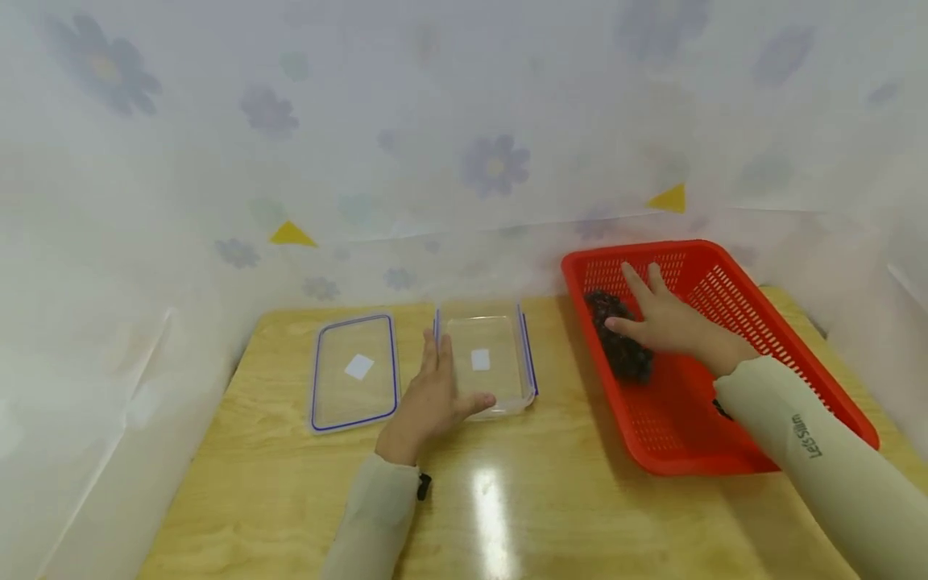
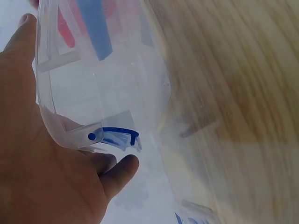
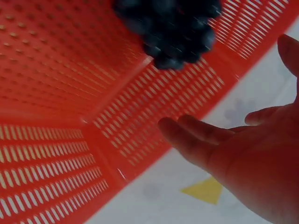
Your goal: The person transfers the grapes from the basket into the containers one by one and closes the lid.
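A bunch of dark grapes (image 1: 621, 338) lies along the left side of the red basket (image 1: 696, 459); its round berries (image 3: 173, 35) show in the right wrist view. Over the basket my right hand (image 1: 670, 322) spreads its fingers, thumb overlapping the grapes in the head view, with nothing in its grasp. My left hand (image 1: 428, 395) is at the near left corner of a clear lidless container (image 1: 500, 322), fingers straight along its left side and thumb reaching across its front. In the left wrist view, a blue-edged clip (image 2: 120, 133) hangs from the container near the fingers.
Left of the container, a clear lid (image 1: 377, 338) with a blue seal lies flat on the wooden table (image 1: 551, 499). A flower-patterned sheet (image 1: 435, 121) rises behind the table, with two yellow triangles on it.
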The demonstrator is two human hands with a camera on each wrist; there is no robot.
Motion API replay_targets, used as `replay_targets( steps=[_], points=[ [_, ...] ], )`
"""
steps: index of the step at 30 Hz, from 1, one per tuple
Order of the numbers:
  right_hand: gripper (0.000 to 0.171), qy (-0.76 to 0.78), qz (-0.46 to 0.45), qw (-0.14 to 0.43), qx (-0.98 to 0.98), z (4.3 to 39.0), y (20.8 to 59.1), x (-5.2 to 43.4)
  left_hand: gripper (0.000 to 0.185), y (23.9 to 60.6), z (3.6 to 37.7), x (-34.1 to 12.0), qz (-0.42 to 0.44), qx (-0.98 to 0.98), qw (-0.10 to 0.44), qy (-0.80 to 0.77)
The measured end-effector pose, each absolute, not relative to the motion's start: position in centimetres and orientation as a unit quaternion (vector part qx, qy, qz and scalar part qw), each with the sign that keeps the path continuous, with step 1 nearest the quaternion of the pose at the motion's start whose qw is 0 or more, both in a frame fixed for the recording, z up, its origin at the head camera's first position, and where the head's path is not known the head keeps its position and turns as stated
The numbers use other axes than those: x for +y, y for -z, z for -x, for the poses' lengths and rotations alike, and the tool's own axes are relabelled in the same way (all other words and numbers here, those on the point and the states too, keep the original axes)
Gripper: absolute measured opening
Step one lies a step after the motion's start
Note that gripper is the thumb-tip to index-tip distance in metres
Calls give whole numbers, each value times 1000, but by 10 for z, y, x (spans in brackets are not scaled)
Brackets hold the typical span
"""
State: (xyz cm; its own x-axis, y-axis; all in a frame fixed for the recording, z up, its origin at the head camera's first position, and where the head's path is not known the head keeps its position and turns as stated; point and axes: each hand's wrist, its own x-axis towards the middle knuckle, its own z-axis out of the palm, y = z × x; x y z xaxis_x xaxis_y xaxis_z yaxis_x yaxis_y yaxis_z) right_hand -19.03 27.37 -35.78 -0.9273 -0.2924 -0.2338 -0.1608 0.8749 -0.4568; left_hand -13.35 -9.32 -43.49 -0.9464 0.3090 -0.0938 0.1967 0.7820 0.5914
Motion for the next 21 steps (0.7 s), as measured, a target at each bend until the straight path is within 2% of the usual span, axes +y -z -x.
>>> replay_targets(
  steps=[13, 21],
  points=[
    [107, 215, 140, 238, 937, 185, 406, 271, 121, 435, 126, -96, -126, 945, 80, -291],
    [116, 173, 137, 171, 960, 188, 419, 265, 120, 433, 128, -97, -133, 942, 78, -297]
  ],
)
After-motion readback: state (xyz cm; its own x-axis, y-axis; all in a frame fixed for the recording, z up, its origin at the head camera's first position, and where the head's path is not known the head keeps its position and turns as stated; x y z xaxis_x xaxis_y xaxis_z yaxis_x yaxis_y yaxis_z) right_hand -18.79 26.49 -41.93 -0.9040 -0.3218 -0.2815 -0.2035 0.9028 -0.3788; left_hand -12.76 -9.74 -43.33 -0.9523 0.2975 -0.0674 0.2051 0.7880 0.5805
